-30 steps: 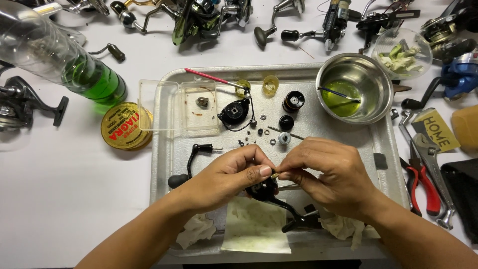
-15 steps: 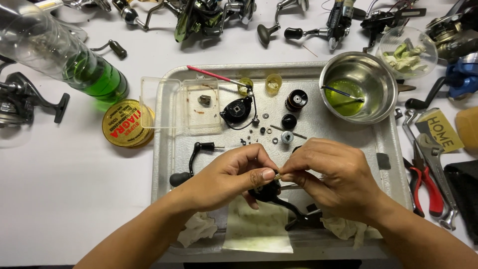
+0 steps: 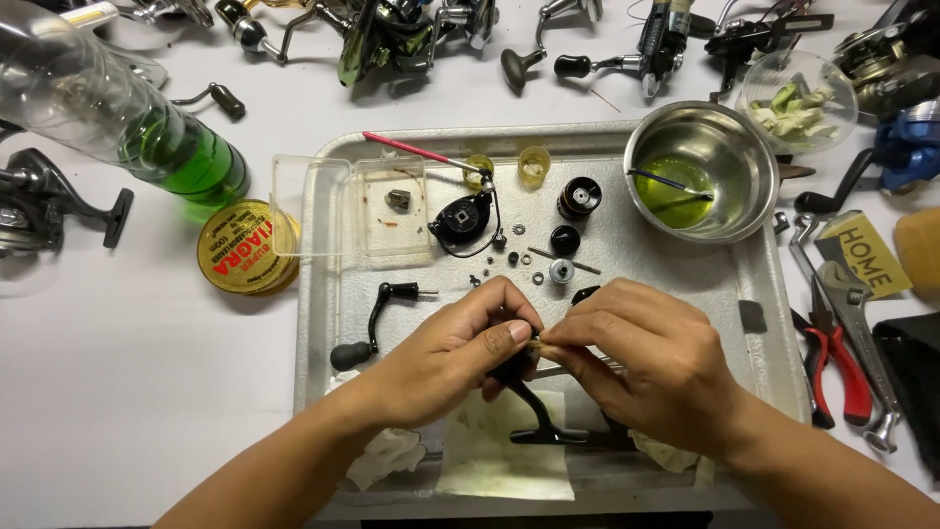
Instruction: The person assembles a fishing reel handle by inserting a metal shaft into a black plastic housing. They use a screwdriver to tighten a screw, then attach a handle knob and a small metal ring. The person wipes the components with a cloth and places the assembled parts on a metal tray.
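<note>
My left hand point(image 3: 452, 351) and my right hand point(image 3: 646, 360) meet over the front middle of a metal tray point(image 3: 323, 323). Together they pinch a small brass-coloured part point(image 3: 535, 343) at the top of a black fishing reel body point(image 3: 537, 411), whose foot rests on the tray. My left hand grips the reel body from the left. My right fingertips close on the small part. A thin metal shaft point(image 3: 578, 370) sticks out under my right hand. Loose small parts point(image 3: 537, 264), a black handle crank point(image 3: 382, 313) and a black side cover point(image 3: 460, 217) lie farther back on the tray.
A steel bowl with green liquid point(image 3: 695, 171) sits at the tray's back right. A clear plastic box point(image 3: 352, 208), a bottle of green liquid point(image 3: 117, 122) and a yellow round tin point(image 3: 243, 247) stand left. Red-handled pliers point(image 3: 834, 367) and a wrench point(image 3: 850, 313) lie right. Several reels line the back.
Both hands stay closed on the reel in about the same place; the fingers have shifted only slightly.
</note>
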